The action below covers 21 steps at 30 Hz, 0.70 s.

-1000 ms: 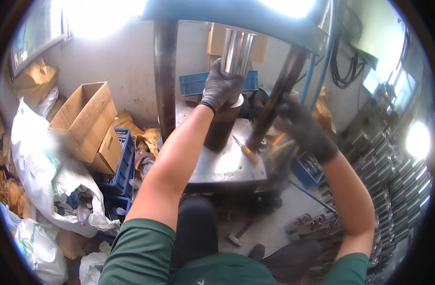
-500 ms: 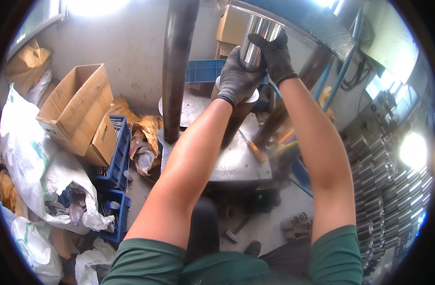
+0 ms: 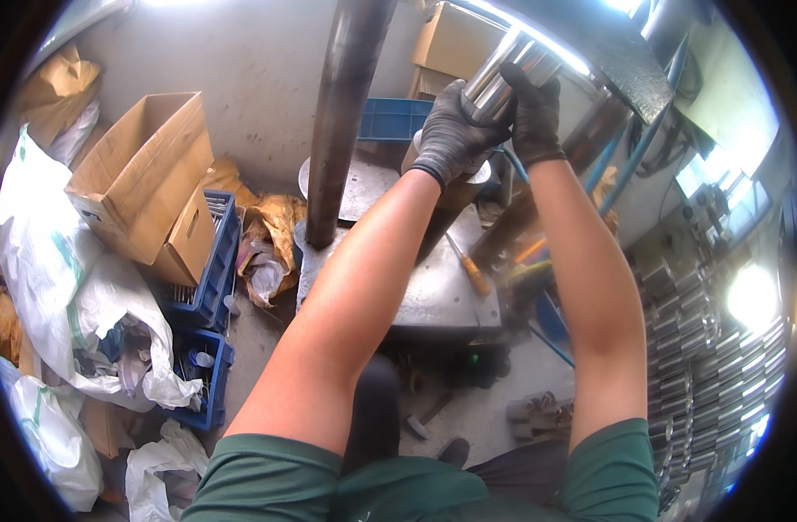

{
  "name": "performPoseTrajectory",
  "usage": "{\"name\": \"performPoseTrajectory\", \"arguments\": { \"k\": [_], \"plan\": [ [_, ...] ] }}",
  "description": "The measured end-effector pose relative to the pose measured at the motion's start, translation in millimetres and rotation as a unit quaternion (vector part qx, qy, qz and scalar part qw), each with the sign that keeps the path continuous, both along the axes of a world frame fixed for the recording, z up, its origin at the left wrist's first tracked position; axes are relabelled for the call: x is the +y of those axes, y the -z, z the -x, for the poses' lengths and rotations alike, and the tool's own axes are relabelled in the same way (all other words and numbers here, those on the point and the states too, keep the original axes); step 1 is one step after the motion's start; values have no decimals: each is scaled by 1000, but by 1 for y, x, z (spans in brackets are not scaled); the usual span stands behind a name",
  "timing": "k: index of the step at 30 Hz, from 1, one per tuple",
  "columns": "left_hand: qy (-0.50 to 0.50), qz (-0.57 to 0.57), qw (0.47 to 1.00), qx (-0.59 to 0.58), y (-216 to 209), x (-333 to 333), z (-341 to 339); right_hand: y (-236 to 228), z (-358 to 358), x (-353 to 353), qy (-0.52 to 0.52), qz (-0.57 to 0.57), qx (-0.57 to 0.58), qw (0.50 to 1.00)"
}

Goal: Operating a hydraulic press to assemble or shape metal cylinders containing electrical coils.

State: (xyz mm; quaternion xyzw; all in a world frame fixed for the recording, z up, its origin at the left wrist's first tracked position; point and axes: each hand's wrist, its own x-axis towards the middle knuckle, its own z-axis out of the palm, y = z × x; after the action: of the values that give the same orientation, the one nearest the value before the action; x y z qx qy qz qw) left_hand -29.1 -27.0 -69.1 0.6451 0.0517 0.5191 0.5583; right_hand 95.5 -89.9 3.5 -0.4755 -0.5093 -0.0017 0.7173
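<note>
In the head view, the left hand [image 3: 455, 135], in a dark grey glove, is wrapped about the lower end of a shiny metal cylinder [image 3: 498, 73]. The right hand [image 3: 536, 122], gloved too, grips the cylinder from its right side, thumb across the front. The cylinder is held up above the metal plate [image 3: 429, 296], its top leaning right, close to the overhead beam [image 3: 629, 65]; whether they touch, I cannot tell. A dark upright column [image 3: 342, 130] stands left of the hands. On the plate lies a screwdriver [image 3: 475, 274] with an orange-brown handle. A hammer [image 3: 416, 426] lies on the floor below. At the left, an open cardboard box [image 3: 146, 178] sits over a blue crate [image 3: 211, 309], beside a white sack [image 3: 42, 235]. Many metal cylinders [image 3: 712, 370] are piled at the right.
</note>
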Motion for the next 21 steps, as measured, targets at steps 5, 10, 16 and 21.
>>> {"name": "performPoseTrajectory", "arguments": {
  "k": [5, 10, 16, 21],
  "plan": [
    [-28, 42, 994, 94, -1, -2, 6, -3, -2, 0, -1, 13, -27, 1000],
    [-57, 39, 993, 95, -1, -2, 10, -8, -5, 3, 47, 37, -33, 998],
    [-70, 25, 991, 114, 0, 2, 13, -5, -5, 8, 35, -1, -37, 999],
    [-71, 22, 991, 116, 0, 2, 17, -7, -5, 9, 56, 27, -46, 997]
  ]
}}
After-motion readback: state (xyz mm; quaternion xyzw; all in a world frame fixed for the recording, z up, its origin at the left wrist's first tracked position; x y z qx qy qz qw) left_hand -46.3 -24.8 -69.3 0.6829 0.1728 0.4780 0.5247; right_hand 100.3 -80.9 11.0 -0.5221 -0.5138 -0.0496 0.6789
